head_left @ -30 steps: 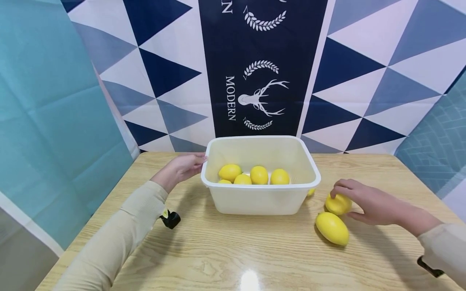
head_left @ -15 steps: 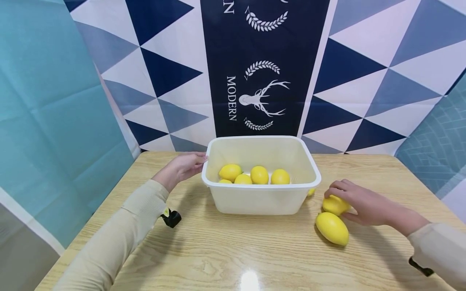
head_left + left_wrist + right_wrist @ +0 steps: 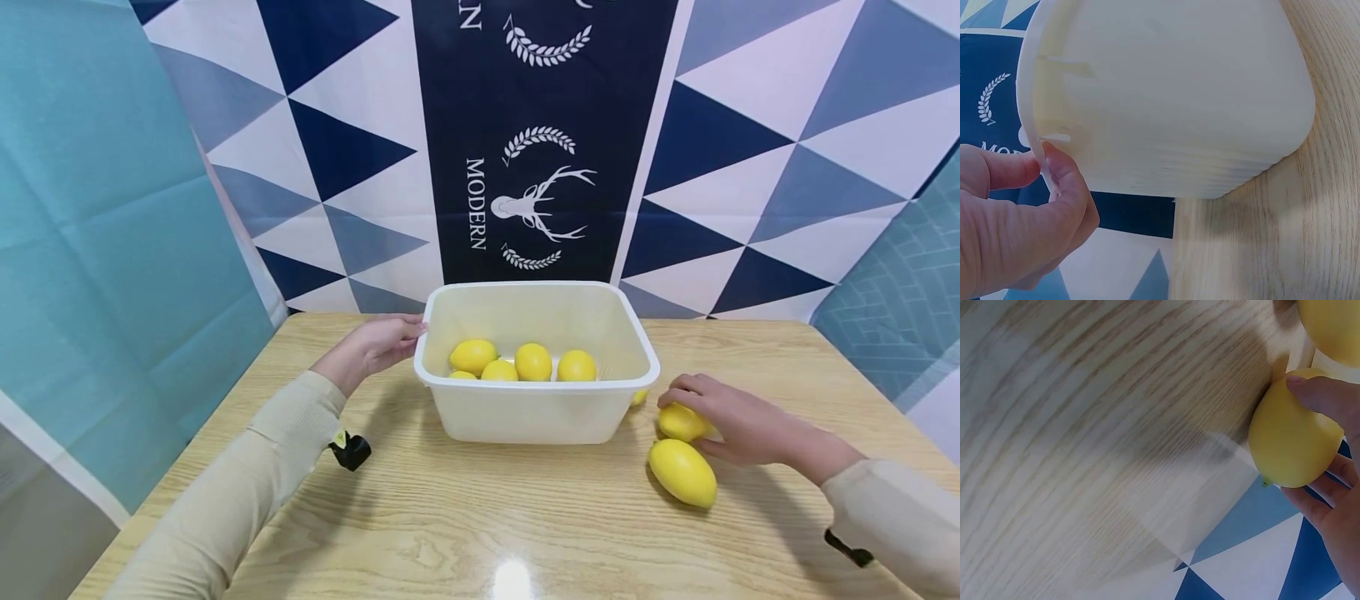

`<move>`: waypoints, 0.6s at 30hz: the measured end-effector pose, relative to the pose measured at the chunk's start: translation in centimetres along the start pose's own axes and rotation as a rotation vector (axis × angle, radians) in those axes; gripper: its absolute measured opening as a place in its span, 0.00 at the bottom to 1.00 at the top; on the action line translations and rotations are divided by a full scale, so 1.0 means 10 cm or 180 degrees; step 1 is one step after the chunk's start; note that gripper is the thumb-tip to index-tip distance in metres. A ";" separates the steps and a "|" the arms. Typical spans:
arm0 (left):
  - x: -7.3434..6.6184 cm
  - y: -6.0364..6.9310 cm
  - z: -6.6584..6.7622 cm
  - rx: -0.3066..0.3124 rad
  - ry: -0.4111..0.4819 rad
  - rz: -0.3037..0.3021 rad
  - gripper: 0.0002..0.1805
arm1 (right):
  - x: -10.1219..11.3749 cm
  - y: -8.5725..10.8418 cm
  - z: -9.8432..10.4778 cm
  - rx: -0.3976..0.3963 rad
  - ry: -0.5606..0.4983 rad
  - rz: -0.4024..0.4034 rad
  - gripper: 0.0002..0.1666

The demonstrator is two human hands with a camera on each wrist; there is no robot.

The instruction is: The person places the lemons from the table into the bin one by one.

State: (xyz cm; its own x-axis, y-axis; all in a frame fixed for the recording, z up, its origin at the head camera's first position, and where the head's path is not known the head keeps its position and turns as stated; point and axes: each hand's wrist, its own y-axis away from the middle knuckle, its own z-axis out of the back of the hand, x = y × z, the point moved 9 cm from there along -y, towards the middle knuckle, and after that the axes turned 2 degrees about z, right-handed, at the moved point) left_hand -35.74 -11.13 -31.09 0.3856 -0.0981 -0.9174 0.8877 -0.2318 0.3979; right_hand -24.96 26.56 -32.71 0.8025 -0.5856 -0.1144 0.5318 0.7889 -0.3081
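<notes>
A white plastic bin (image 3: 525, 414) stands on the table with several lemons (image 3: 533, 362) inside. My left hand (image 3: 378, 343) pinches its left rim between thumb and fingers; the left wrist view shows the thumb (image 3: 1013, 170) pressed against the lip. To the right of the bin, my right hand (image 3: 750, 422) grips a lemon (image 3: 1294, 434), thumb on one side and fingers on the other. That lemon is low over the table; whether it touches the wood I cannot tell. Just in front of it lies another lemon (image 3: 682, 472).
One more lemon (image 3: 639, 397) shows partly behind the bin's right end. The wooden table (image 3: 420, 517) backs onto a patterned cloth (image 3: 360, 150) close behind the bin. A teal cloth (image 3: 112, 233) hangs along the left side.
My right hand has shifted left toward the bin, bringing the gripped lemon along. The left hand and the bin have stayed in place.
</notes>
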 end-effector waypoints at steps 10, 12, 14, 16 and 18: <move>0.00 0.01 0.01 -0.0026 0.0048 0.0001 0.26 | -0.04 -0.03 -0.01 -0.0001 -0.0017 -0.0071 0.36; 0.00 0.01 0.01 -0.0039 0.0044 0.0001 0.26 | -0.06 -0.02 0.01 0.0008 0.0002 -0.0112 0.36; -0.01 0.02 0.01 -0.0041 0.0044 -0.0004 0.26 | -0.08 -0.02 0.03 -0.0008 0.0014 -0.0128 0.35; -0.01 0.02 0.01 -0.0026 0.0043 -0.0016 0.26 | -0.09 -0.03 0.07 -0.0048 0.0042 -0.0110 0.35; -0.02 0.03 0.00 -0.0006 0.0043 -0.0030 0.26 | -0.10 -0.04 0.11 -0.0074 0.0066 -0.0086 0.36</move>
State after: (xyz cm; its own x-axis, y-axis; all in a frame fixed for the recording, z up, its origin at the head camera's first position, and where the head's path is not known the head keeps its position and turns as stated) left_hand -35.56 -11.19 -30.83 0.3805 -0.0828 -0.9211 0.8918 -0.2309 0.3891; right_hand -25.67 27.07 -31.45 0.7820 -0.6105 -0.1253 0.5465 0.7684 -0.3331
